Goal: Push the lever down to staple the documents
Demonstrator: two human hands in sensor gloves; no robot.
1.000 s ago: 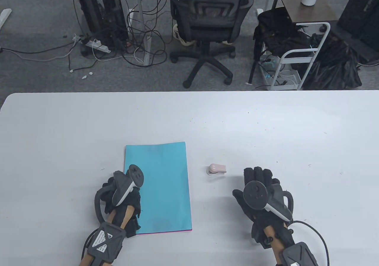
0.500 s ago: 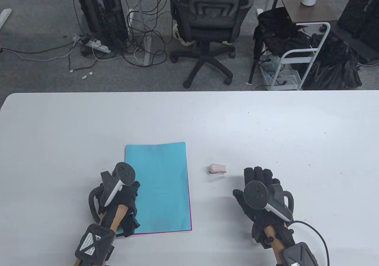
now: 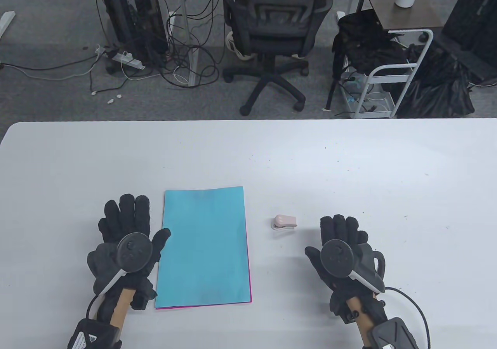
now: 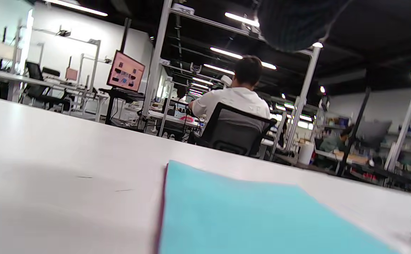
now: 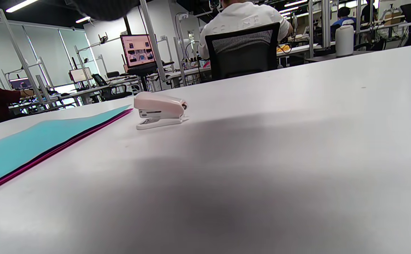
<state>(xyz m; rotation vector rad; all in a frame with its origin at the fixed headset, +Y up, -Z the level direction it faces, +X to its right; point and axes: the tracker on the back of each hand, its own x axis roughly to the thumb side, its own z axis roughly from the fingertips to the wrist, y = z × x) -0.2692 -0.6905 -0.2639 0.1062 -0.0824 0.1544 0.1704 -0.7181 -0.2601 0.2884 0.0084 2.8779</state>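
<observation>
A stack of papers with a light blue sheet on top and a pink sheet under it (image 3: 204, 248) lies flat on the white table (image 3: 349, 170). It also shows in the left wrist view (image 4: 248, 218) and the right wrist view (image 5: 43, 141). A small pink stapler (image 3: 284, 222) lies to the right of the papers, clear in the right wrist view (image 5: 159, 109). My left hand (image 3: 124, 228) lies flat, fingers spread, just left of the papers and holds nothing. My right hand (image 3: 341, 232) lies flat, right of the stapler, apart from it, and is empty.
Beyond the table's far edge stand an office chair (image 3: 271, 26), a computer tower with cables (image 3: 132, 19), and a white cart with a black bag (image 3: 388, 69).
My left hand has come off the papers' left edge, moved left and turned palm down with fingers spread. The papers, the stapler and my right hand have not moved.
</observation>
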